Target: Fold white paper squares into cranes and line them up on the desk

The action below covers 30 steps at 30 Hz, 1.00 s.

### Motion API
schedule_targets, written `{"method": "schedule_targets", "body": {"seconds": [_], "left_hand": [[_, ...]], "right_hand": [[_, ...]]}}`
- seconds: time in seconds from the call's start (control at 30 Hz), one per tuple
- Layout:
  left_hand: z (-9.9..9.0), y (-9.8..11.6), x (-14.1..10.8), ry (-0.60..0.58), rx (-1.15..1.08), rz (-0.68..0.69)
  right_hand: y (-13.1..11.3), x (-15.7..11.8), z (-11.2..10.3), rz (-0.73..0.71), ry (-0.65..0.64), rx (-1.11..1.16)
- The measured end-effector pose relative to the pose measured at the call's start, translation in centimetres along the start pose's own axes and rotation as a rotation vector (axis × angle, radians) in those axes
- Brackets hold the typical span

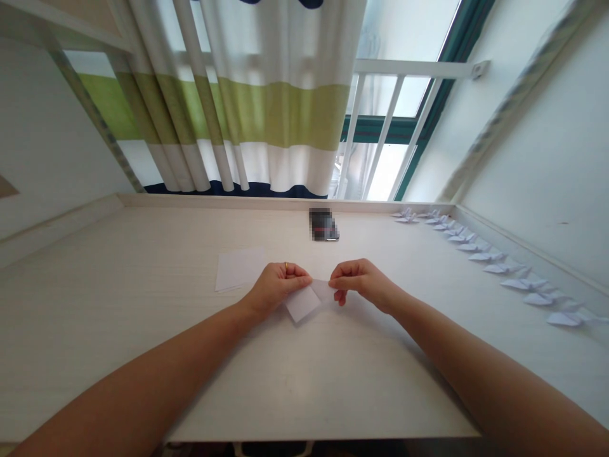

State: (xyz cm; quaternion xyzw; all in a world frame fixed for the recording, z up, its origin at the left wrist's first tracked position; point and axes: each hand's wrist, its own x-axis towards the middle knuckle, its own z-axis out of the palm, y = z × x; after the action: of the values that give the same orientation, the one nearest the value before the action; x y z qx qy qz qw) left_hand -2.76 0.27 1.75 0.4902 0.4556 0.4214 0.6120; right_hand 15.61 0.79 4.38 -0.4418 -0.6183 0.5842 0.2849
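Observation:
A small folded piece of white paper (303, 304) is held between my two hands, a little above the middle of the pale table. My left hand (280, 284) pinches its upper left part between thumb and fingers, and a ring shows on one finger. On the other side, my right hand (356, 282) has its thumb and index finger closed on the paper's right tip. White sheets (238, 268) lie flat on the table just beyond my left hand.
Several folded white paper cranes (485, 257) line the right side of the pale table (304, 393). A dark phone-like object (323, 225), partly pixelated, lies near the back edge. Behind the table hang curtains (285, 114) beside a white railing (397, 68).

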Motion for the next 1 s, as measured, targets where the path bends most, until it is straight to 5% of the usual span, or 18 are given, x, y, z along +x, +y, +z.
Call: {"method": "schedule_targets", "body": {"seconds": [0.33,0.5,0.67,0.87,1.0], "left_hand": [[-1.2,0.0,0.9,0.102,-0.042,0.015],[-0.8,-0.1,0.6,0.078,-0.012,0.011],[0.1,-0.1,0.0,0.013,0.024,-0.01],[0.3,-0.4,-0.3,-0.146,0.073,-0.078],[0.3,-0.4,-0.4,-0.147,0.094,-0.069]], "right_hand": [[-0.3,0.2,-2.1,-0.04,0.125,0.046],[0.7,0.8,-1.0,-0.121,0.24,0.012],[1.1,0.5,1.1,-0.11,0.062,-0.165],[1.1,-0.1,1.8,-0.089,0.046,-0.308],[1.0,-0.1,1.6,-0.079,0.028,-0.23]]}}
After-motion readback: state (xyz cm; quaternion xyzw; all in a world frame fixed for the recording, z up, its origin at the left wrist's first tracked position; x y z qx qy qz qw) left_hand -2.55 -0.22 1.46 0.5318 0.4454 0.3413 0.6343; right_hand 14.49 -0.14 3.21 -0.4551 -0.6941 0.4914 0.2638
